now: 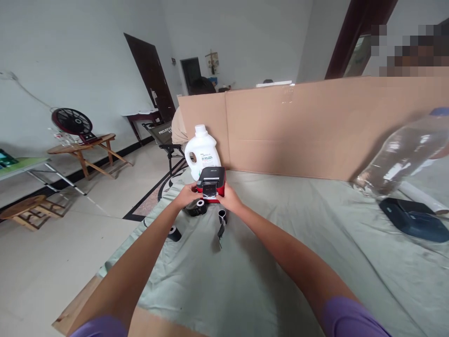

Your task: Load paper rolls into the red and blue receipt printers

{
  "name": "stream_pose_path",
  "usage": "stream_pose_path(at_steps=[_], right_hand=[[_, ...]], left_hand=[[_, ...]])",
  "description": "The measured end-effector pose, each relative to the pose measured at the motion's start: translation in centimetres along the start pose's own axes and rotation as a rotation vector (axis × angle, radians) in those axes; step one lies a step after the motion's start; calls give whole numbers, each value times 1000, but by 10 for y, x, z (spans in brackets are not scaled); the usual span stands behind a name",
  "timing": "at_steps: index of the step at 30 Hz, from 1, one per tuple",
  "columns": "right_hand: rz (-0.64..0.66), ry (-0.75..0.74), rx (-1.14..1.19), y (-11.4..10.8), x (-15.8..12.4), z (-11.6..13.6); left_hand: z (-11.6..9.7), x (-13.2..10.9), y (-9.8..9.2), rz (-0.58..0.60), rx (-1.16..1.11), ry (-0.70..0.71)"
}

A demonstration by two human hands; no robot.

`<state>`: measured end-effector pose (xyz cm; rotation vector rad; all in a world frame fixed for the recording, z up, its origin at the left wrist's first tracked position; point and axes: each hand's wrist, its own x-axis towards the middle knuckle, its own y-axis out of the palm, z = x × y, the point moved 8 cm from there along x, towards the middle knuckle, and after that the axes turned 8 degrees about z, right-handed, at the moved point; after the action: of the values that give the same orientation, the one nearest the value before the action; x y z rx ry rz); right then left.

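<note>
A small black and red label printer point(213, 173) is held between my two hands, just in front of a white detergent jug. My left hand point(188, 194) closes on its left side, and my right hand point(229, 197) grips the right side. A dark strip point(209, 190) hangs at the printer's front. Close below, a black roll with a white core point(200, 206) lies near my left hand. Another dark roll point(222, 217), partly unwound, trails a strip toward me. A further black roll point(174, 234) is partly hidden by my left forearm.
The white jug point(204, 149) stands before a tall cardboard partition point(266, 131). At right are a large clear plastic bottle point(396, 159) and a dark blue flat object point(414, 220). A pale green cloth point(273, 262) covers the table. People are partly visible beyond the partition.
</note>
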<state>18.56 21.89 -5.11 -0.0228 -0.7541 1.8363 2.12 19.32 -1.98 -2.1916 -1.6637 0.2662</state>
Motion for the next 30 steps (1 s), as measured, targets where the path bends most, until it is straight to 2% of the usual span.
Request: stream_pose_path(at_steps=[6,9,10,11,12,14,16,19,21,22,24,27,30], right_hand=[[71,-49,67,0,0,-3],[61,25,35,-29,-29,-18],[40,44,6,-48,-46,-25],[18,57,-36,-71,-66,-32],[-7,71,-91,-98,-89,-40],[-86,133,-236,-166,-143,-58],[-241,247,-406,-247,-205,-72],[-526,506,-695,-366,-291,-83],[-640,750,-822,-426,-331,-92],[-658,864,-844,-447,-344,-97],[-603,1060,-865,-475,-356,-109],[-414,1224,-906,-492,-352,-124],[-299,1256,-890,-502,-340,-139]], left_hand=[[1,-5,-4,-38,275,-15],[-2,-16,-3,-31,401,-101],[-2,-21,0,-21,480,-153],[4,-28,2,-3,649,-271],[7,-35,6,39,826,-346],[10,-45,13,77,1107,-383],[8,-52,17,61,1267,-340],[4,-59,24,86,1361,-217],[-2,-64,27,89,1397,-140],[-5,-68,29,77,1413,-115],[-11,-77,33,44,1436,-82],[-20,-99,54,16,1449,4],[-24,-120,80,16,1479,74]])
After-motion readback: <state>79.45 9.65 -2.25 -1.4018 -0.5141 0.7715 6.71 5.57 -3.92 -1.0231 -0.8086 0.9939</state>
